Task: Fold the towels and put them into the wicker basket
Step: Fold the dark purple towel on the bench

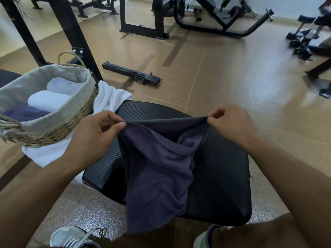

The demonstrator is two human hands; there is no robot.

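A dark purple towel [157, 169] hangs crumpled in front of me over a black ribbed bench pad [220, 158]. My left hand [96, 135] pinches its upper left corner and my right hand [231, 122] pinches its upper right corner, so the top edge is stretched between them. The wicker basket [59, 129] with a grey cloth lining stands at the left. Inside it lie two rolled white towels [48, 101] and a dark purple one [23, 113]. A loose white towel [109, 99] lies under and beside the basket.
A black metal bar [132, 73] lies on the brown floor beyond the pad. Black gym frames [143, 17] and benches stand at the back and right. A black upright post [75, 33] rises just behind the basket. My shoes [71, 237] show at the bottom.
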